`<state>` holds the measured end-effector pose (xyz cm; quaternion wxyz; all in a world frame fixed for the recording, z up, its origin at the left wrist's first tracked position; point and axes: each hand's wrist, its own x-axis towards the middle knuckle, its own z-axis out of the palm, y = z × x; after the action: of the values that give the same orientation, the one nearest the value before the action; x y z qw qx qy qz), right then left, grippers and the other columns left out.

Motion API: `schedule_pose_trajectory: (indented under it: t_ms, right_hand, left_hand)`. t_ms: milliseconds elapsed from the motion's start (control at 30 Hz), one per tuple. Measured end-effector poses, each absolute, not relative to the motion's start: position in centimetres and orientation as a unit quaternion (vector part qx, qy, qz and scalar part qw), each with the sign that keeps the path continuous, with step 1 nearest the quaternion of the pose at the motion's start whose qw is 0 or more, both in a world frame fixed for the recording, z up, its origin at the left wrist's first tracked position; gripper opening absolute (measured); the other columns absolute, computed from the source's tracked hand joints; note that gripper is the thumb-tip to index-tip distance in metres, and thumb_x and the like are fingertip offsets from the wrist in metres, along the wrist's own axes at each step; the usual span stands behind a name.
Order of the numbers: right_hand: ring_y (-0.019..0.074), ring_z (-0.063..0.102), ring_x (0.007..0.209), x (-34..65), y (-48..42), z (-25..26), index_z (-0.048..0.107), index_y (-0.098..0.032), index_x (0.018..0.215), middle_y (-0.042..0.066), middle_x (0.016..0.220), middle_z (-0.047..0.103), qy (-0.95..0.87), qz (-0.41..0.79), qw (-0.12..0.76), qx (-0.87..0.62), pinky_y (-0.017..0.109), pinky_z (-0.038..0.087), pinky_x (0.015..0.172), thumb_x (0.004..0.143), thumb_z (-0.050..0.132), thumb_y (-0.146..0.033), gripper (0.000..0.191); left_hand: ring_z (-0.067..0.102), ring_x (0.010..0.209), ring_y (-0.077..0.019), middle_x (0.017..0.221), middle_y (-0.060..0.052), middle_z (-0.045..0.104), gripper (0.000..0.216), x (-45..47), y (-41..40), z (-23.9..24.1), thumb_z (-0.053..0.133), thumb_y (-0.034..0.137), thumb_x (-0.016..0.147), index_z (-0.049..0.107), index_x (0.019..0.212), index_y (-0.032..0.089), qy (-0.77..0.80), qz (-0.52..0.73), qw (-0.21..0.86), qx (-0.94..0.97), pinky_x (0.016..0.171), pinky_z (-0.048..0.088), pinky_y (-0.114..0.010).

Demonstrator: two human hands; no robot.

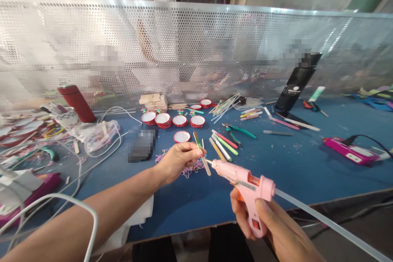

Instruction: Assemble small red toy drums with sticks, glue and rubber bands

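Pinched between the thumb and fingers of my left hand (176, 161) is a wooden craft stick (207, 168), tilted, with a green stretch near its upper end. My right hand (276, 225) is wrapped round the handle of a pink hot glue gun (242, 176). Its nozzle points left and is at or very near the stick; I cannot tell if they touch. A long translucent glue stick (325, 221) runs out of the gun's back. Under my left hand lies a heap of small pink and purple loops (193, 168), partly hidden. A round red-rimmed white piece (181, 136) lies just behind that hand.
Stacks of red-rimmed discs (163, 120) stand farther back. Markers (221, 147) and green-handled pliers (242, 131) lie right of centre. A black bottle (294, 86), red bottle (78, 102), power strip (350, 150) and white cables (82, 163) are around. Perforated metal screen (184, 28) behind.
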<state>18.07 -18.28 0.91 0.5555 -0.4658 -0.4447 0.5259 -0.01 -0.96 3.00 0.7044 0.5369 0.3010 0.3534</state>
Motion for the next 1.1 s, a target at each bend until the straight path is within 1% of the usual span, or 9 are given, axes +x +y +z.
schedule_pose_trajectory:
  t_ms: [300, 500, 700, 800, 900, 1100]
  right_hand:
    - [0.0125, 0.048, 0.053, 18.22, -18.32, 0.59, 0.066, -0.021, 0.103, 0.008, 0.085, 0.063, -0.451, 0.529, 0.557, -0.455, 0.028, 0.040, 0.051, 0.089, 0.049, -0.064, 0.049]
    - [0.0110, 0.044, 0.050, 18.10, -18.10, 0.59, 0.067, -0.019, 0.097, 0.006, 0.074, 0.059, -0.446, 0.526, 0.560, -0.459, 0.026, 0.037, 0.048, 0.087, 0.051, -0.067, 0.051]
    - [0.0105, 0.044, 0.051, 18.17, -18.11, 0.48, 0.066, -0.019, 0.100, 0.006, 0.079, 0.061, -0.453, 0.524, 0.558, -0.456, 0.026, 0.037, 0.049, 0.089, 0.049, -0.064, 0.049]
    - [0.0097, 0.045, 0.051, 18.22, -18.18, 0.44, 0.066, -0.019, 0.101, 0.007, 0.083, 0.062, -0.454, 0.524, 0.558, -0.456, 0.025, 0.037, 0.049, 0.090, 0.049, -0.063, 0.049]
    - [0.0097, 0.045, 0.052, 18.31, -18.19, 0.40, 0.065, -0.019, 0.101, 0.007, 0.083, 0.062, -0.459, 0.525, 0.551, -0.458, 0.025, 0.037, 0.050, 0.091, 0.048, -0.063, 0.048]
    - [0.0093, 0.046, 0.053, 18.37, -18.13, 0.34, 0.065, -0.020, 0.101, 0.006, 0.084, 0.062, -0.462, 0.525, 0.552, -0.454, 0.025, 0.038, 0.051, 0.092, 0.047, -0.062, 0.047]
  left_hand:
    - [0.031, 0.049, -0.0047, 0.052, 0.005, 0.046, 0.034, -0.05, -0.98, 3.01, 0.088, 0.042, 0.058, 0.070, 0.068, 0.013, 0.299, 0.351, 0.708, 0.536, 0.052, 0.019, -0.024]
    - [0.031, 0.049, -0.0043, 0.054, 0.004, 0.049, 0.035, -0.08, -0.94, 2.91, 0.087, 0.042, 0.059, 0.071, 0.068, 0.013, 0.292, 0.350, 0.709, 0.539, 0.051, 0.019, -0.024]
    - [0.031, 0.049, -0.0043, 0.053, 0.004, 0.049, 0.036, -0.03, -0.96, 2.97, 0.088, 0.042, 0.057, 0.071, 0.068, 0.013, 0.296, 0.351, 0.710, 0.534, 0.051, 0.018, -0.024]
    - [0.032, 0.050, -0.0037, 0.059, 0.002, 0.054, 0.034, -0.08, -0.88, 2.86, 0.088, 0.040, 0.058, 0.070, 0.068, 0.013, 0.292, 0.356, 0.709, 0.534, 0.051, 0.019, -0.024]
    - [0.033, 0.050, -0.0033, 0.065, 0.000, 0.058, 0.032, -0.12, -0.79, 2.73, 0.088, 0.039, 0.059, 0.071, 0.068, 0.013, 0.287, 0.359, 0.709, 0.535, 0.051, 0.019, -0.025]
    - [0.033, 0.050, -0.0035, 0.064, 0.001, 0.058, 0.030, -0.13, -0.70, 2.58, 0.087, 0.037, 0.062, 0.072, 0.070, 0.013, 0.281, 0.356, 0.713, 0.535, 0.051, 0.020, -0.025]
